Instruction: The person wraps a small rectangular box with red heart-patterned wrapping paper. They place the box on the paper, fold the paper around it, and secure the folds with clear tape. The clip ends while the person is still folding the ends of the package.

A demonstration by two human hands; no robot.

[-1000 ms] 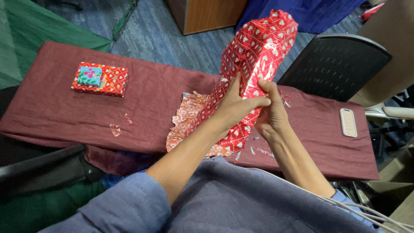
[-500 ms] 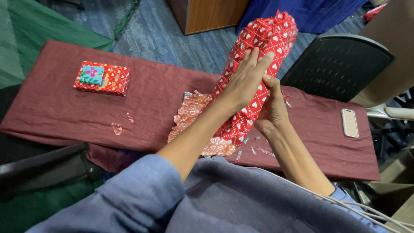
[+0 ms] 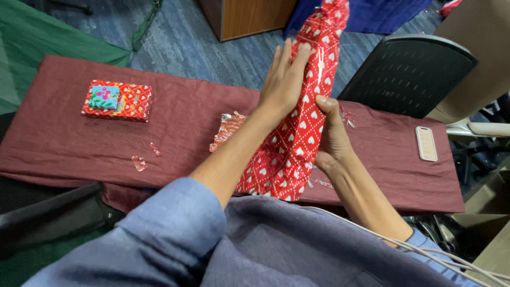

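Left hand point(image 3: 284, 79) now flat, fingers together, smoothing long red heart-print wrapped parcel point(image 3: 297, 122), raised upright above maroon cloth-covered table point(image 3: 186, 114). Right hand point(image 3: 329, 138) gripping parcel's right side, thumb on front. Looser wrap half second ago, now tight. Torn foil scraps point(image 3: 226, 130) left of parcel.

Wrapping paper point(image 3: 289, 143) is shiny red with white hearts, the tabletop point(image 3: 186, 117) cloth is maroon, and the small box point(image 3: 117, 100) is red with a teal floral patch.
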